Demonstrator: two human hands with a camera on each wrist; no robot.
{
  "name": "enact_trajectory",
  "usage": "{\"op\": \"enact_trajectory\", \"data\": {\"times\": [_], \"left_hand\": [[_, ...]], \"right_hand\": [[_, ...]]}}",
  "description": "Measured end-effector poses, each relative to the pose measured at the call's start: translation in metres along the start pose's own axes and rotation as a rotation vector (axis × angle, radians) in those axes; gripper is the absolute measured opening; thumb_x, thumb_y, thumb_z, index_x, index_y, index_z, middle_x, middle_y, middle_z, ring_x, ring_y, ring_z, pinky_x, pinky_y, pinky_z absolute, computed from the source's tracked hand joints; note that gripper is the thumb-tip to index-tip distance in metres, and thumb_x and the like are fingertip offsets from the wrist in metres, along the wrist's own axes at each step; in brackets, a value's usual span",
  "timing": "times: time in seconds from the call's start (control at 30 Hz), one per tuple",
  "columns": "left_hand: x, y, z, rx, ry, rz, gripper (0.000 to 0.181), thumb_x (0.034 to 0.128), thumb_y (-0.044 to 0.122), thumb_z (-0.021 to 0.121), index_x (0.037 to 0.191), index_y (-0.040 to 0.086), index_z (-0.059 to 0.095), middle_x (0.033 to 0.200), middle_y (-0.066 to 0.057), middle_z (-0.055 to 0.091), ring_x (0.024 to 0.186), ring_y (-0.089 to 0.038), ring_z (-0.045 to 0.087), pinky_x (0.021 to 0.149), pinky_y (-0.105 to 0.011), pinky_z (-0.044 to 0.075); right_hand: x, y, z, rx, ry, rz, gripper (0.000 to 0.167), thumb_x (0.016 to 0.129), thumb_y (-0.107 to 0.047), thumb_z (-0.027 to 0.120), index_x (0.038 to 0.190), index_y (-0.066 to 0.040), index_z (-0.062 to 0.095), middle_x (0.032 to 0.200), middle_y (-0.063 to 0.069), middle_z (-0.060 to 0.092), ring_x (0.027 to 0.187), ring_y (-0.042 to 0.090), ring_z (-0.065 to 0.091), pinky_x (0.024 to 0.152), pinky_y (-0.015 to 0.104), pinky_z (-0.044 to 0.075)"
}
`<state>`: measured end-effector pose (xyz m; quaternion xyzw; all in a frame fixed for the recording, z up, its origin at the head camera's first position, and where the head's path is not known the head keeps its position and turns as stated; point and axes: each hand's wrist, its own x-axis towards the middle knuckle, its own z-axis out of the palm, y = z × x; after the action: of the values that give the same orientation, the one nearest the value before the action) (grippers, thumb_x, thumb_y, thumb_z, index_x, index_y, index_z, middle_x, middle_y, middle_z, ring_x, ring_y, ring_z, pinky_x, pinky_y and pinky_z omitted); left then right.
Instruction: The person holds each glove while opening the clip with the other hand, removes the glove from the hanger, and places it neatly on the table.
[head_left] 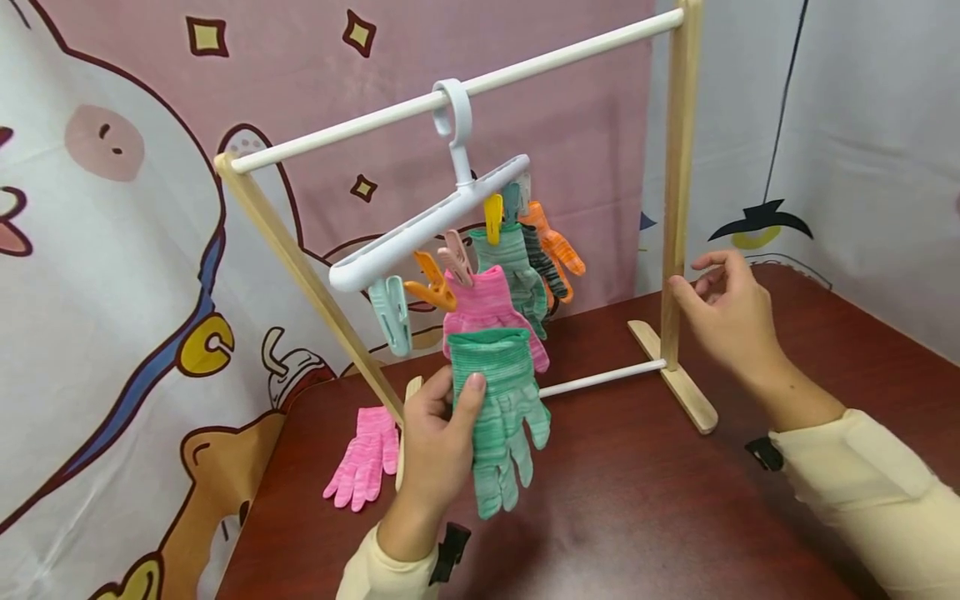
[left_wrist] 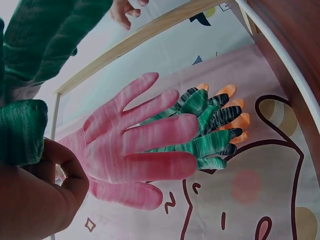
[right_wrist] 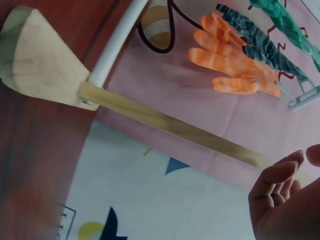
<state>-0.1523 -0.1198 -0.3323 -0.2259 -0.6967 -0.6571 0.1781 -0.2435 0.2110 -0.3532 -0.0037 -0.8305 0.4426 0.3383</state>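
My left hand [head_left: 431, 446] grips a green glove [head_left: 498, 408] near its cuff, thumb in front; the glove's fingers hang down. In the left wrist view part of that green glove shows beside the curled fingers [left_wrist: 67, 167]. Behind it a pink glove [head_left: 480, 304] hangs from a pink clothespin [head_left: 457, 258] on the white hanger [head_left: 427, 225]. An orange clothespin [head_left: 431, 283] and a pale teal clothespin [head_left: 390, 317] hang at the hanger's near end without gloves. My right hand [head_left: 731, 317] is raised by the right post, fingers loosely bent, holding nothing.
Farther along the hanger hang another green glove [head_left: 517, 271], a dark striped glove [head_left: 538, 254] and an orange glove [head_left: 558, 242]. A loose pink glove [head_left: 363, 458] lies on the table [head_left: 615, 500] at left. The wooden rack's right post [head_left: 677, 183] stands near my right hand.
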Motion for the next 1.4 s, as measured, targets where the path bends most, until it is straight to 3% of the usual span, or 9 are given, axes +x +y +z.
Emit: {"op": "enact_trajectory", "data": {"times": [0.13, 0.23, 0.33, 0.43, 0.67, 0.97, 1.13, 1.27, 1.4], "left_hand": [[0.000, -0.001, 0.001, 0.010, 0.003, 0.005, 0.019, 0.1006, 0.008, 0.056, 0.109, -0.003, 0.069, 0.083, -0.025, 0.069, 0.068, -0.012, 0.070, 0.059, -0.033, 0.059], [0.001, -0.001, 0.003, 0.027, -0.001, 0.014, 0.019, 0.1004, 0.009, 0.057, 0.108, -0.003, 0.069, 0.082, -0.024, 0.070, 0.067, -0.012, 0.070, 0.058, -0.034, 0.059], [0.001, -0.001, 0.004, 0.048, -0.009, 0.020, 0.018, 0.1003, 0.009, 0.057, 0.108, -0.002, 0.069, 0.082, -0.022, 0.070, 0.067, -0.011, 0.069, 0.058, -0.035, 0.059], [0.001, -0.002, 0.004, 0.061, -0.015, 0.021, 0.018, 0.1002, 0.010, 0.058, 0.109, -0.001, 0.069, 0.083, -0.021, 0.071, 0.068, -0.011, 0.070, 0.058, -0.035, 0.059], [0.001, -0.001, 0.005, 0.080, -0.014, 0.004, 0.017, 0.1003, 0.012, 0.058, 0.108, 0.002, 0.070, 0.082, -0.019, 0.071, 0.068, -0.011, 0.069, 0.057, -0.035, 0.058], [0.001, -0.002, 0.004, 0.074, -0.010, -0.032, 0.018, 0.1006, 0.013, 0.058, 0.108, 0.002, 0.070, 0.082, -0.020, 0.071, 0.067, -0.012, 0.069, 0.057, -0.035, 0.058], [0.001, -0.003, 0.004, 0.074, -0.010, -0.050, 0.018, 0.1009, 0.014, 0.058, 0.107, 0.002, 0.070, 0.080, -0.019, 0.070, 0.065, -0.011, 0.068, 0.057, -0.035, 0.058], [0.001, -0.005, 0.004, 0.079, -0.014, -0.053, 0.019, 0.1012, 0.015, 0.058, 0.105, 0.001, 0.069, 0.077, -0.019, 0.068, 0.064, -0.010, 0.067, 0.055, -0.034, 0.057], [0.002, -0.008, 0.005, 0.065, -0.031, -0.054, 0.019, 0.1013, 0.014, 0.057, 0.106, 0.000, 0.069, 0.075, -0.020, 0.066, 0.063, -0.011, 0.066, 0.054, -0.033, 0.057]], "right_hand": [[0.000, 0.008, 0.000, -0.023, -0.031, 0.025, 0.048, 0.096, -0.032, 0.065, 0.133, -0.007, 0.050, 0.094, 0.008, 0.053, 0.061, -0.002, 0.046, 0.053, 0.015, 0.036], [-0.001, 0.014, 0.000, -0.018, -0.083, 0.038, 0.054, 0.097, -0.034, 0.064, 0.140, -0.007, 0.048, 0.114, 0.018, 0.056, 0.057, -0.006, 0.047, 0.055, 0.014, 0.038], [-0.001, 0.020, 0.001, 0.048, -0.183, 0.078, 0.062, 0.100, -0.036, 0.058, 0.150, -0.008, 0.038, 0.138, 0.026, 0.050, 0.058, -0.009, 0.054, 0.056, 0.013, 0.043], [-0.002, 0.025, 0.002, 0.160, -0.272, 0.132, 0.064, 0.103, -0.035, 0.051, 0.156, -0.009, 0.027, 0.147, 0.026, 0.041, 0.058, -0.001, 0.061, 0.053, 0.021, 0.051], [-0.004, 0.033, 0.008, 0.324, -0.330, 0.141, 0.056, 0.108, -0.028, 0.042, 0.156, -0.004, 0.026, 0.135, 0.014, 0.041, 0.058, 0.006, 0.063, 0.051, 0.025, 0.053], [-0.001, 0.042, 0.011, 0.422, -0.391, 0.190, 0.058, 0.109, -0.028, 0.036, 0.157, 0.000, 0.020, 0.097, -0.014, 0.058, 0.061, 0.007, 0.067, 0.054, 0.025, 0.055], [0.000, 0.048, 0.013, 0.564, -0.438, 0.230, 0.059, 0.108, -0.029, 0.038, 0.156, 0.001, 0.022, 0.102, -0.018, 0.062, 0.064, 0.008, 0.068, 0.054, 0.024, 0.054], [0.000, 0.051, 0.015, 0.640, -0.446, 0.220, 0.044, 0.107, -0.030, 0.042, 0.145, -0.008, 0.040, 0.111, -0.016, 0.062, 0.069, 0.008, 0.069, 0.054, 0.023, 0.053], [0.000, 0.054, 0.016, 0.662, -0.448, 0.211, 0.033, 0.107, -0.030, 0.042, 0.137, -0.015, 0.045, 0.113, -0.013, 0.060, 0.071, 0.008, 0.069, 0.055, 0.023, 0.053]]}}
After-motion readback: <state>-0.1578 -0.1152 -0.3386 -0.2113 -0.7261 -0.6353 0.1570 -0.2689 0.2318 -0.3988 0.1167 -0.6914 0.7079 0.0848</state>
